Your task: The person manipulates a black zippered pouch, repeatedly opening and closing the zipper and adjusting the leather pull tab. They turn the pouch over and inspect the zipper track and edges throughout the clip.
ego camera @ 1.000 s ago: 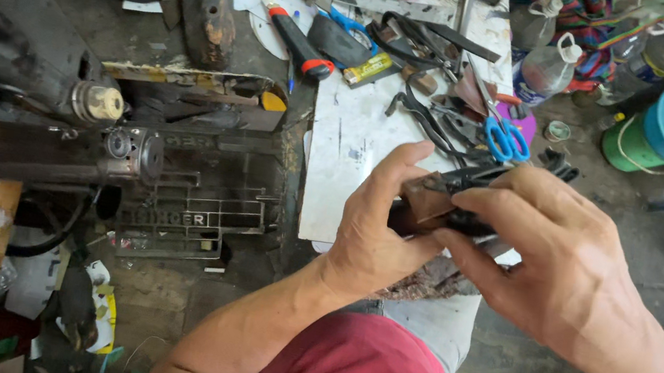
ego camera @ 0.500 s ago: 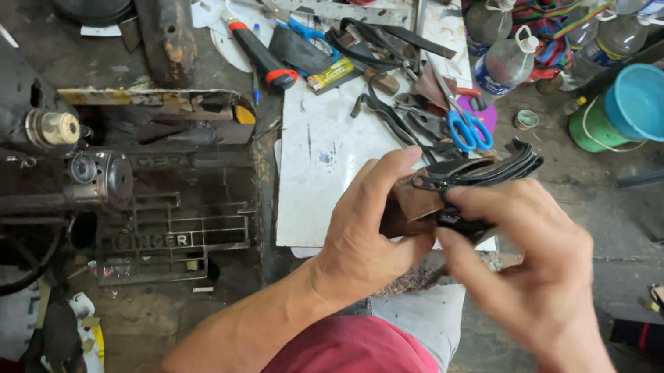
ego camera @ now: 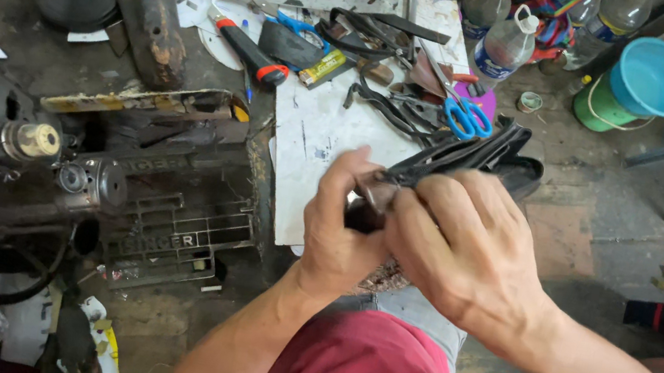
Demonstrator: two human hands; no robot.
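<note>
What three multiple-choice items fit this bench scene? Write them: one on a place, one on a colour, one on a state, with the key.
1. Where do the blue-handled scissors lie?
A. on the white sheet, past the hands
B. inside the teal cup
C. on the person's lap

2. What colour is the cup at the upper right?
A. red
B. teal blue
C. white

3. How is the black strap piece held?
A. lying untouched on the floor
B. by the left hand alone
C. pinched by both the left hand and the right hand

Key: 1 A, the scissors rest on the sheet beyond the fingers. 2 B, its rim and inside show teal blue. 3 C, fingers of both hands close on the strap piece.
</note>
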